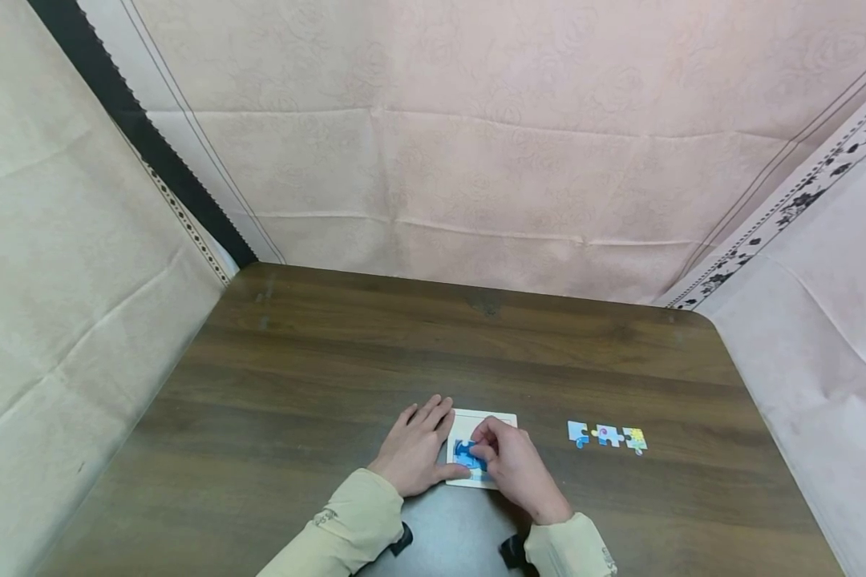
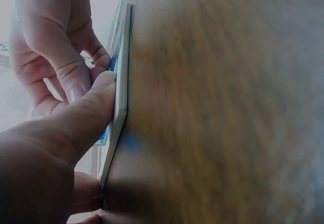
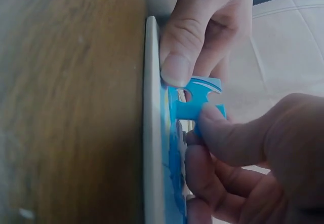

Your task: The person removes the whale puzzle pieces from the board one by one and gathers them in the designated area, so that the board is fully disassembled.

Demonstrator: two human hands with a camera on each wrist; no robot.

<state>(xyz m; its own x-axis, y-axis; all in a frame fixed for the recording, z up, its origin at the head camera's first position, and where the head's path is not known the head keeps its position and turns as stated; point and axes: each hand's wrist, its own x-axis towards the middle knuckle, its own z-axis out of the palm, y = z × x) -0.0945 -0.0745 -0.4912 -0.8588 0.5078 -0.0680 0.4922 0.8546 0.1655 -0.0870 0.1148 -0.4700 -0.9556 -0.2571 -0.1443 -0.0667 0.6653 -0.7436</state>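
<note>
Hands close together at white puzzle board

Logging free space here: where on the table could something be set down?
The table is bare left of the left hand, beyond the puzzle board to the far edge, and right of the three loose pieces. A narrower bare strip lies between the right hand and those pieces. The board itself is crowded by both hands.

Looks like a sm. curtained-off booth from where I stand; pale creased cloth behind & either side of a brown wood-grain table; floral band on R, dk strip on L; home or studio, can't tell.
</note>
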